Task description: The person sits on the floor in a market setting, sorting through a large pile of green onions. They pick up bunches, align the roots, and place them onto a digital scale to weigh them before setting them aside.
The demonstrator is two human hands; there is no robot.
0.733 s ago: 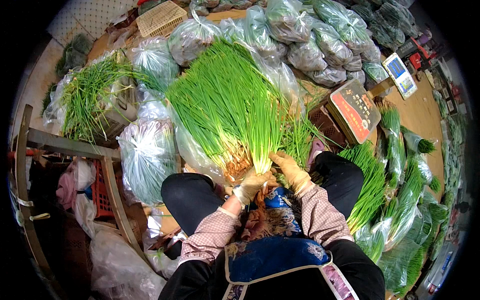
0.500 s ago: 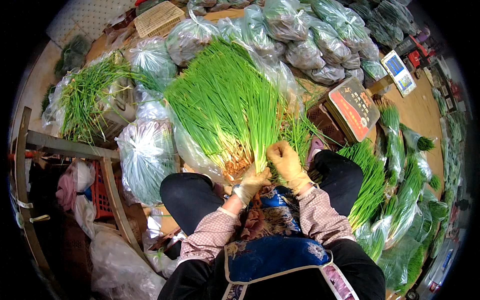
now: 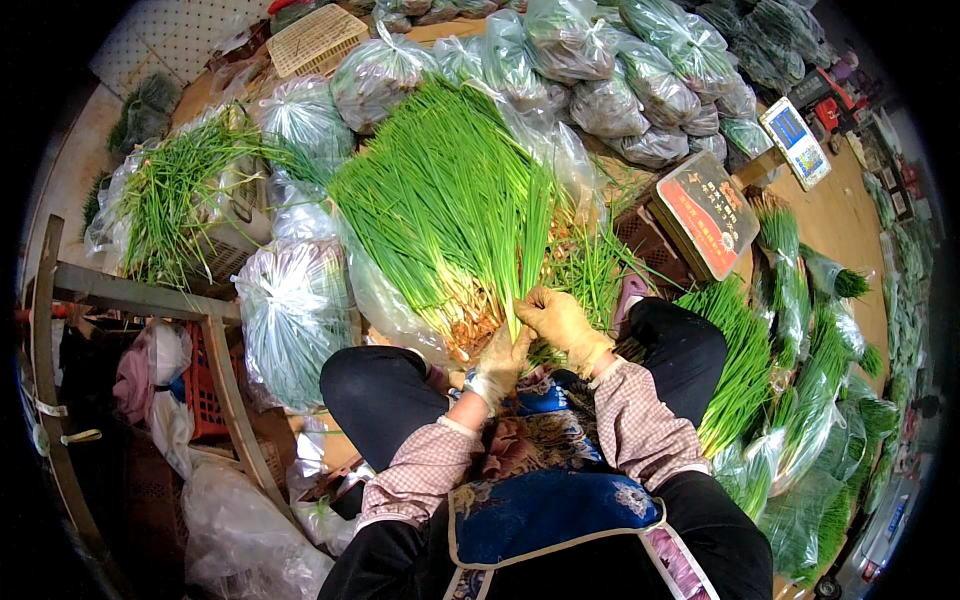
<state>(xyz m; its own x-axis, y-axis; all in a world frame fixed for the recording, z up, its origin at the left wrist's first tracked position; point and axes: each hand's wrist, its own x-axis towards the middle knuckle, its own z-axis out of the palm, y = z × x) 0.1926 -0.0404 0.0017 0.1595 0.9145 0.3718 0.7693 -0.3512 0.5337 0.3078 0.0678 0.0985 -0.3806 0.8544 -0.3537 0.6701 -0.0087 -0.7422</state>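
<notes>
A large heap of green scallions [image 3: 430, 190] lies in front of me on a clear plastic sheet [image 3: 385, 290], with brownish-white root ends toward me. My left hand [image 3: 498, 366], in a pale yellow glove, is closed around the lower ends of a small bunch of scallions [image 3: 525, 245] at the heap's right edge. The gloved right hand [image 3: 565, 325] is closed with thumb and fingers pinching at that bunch just above the left hand. Loose trimmed greens [image 3: 590, 280] lie beyond my right hand.
Tied clear bags [image 3: 610, 100] of scallions line the far side; another bag [image 3: 295, 325] stands at left. A crate [image 3: 215, 245] overflows with loose greens. At right are a platform scale [image 3: 705, 215] and bundled scallions [image 3: 735, 350]. A wooden frame [image 3: 235, 400] stands near left.
My right hand has moved slightly left and down, and its fingers now meet the small bunch. The bunch leans a little more to the left in my left hand.
</notes>
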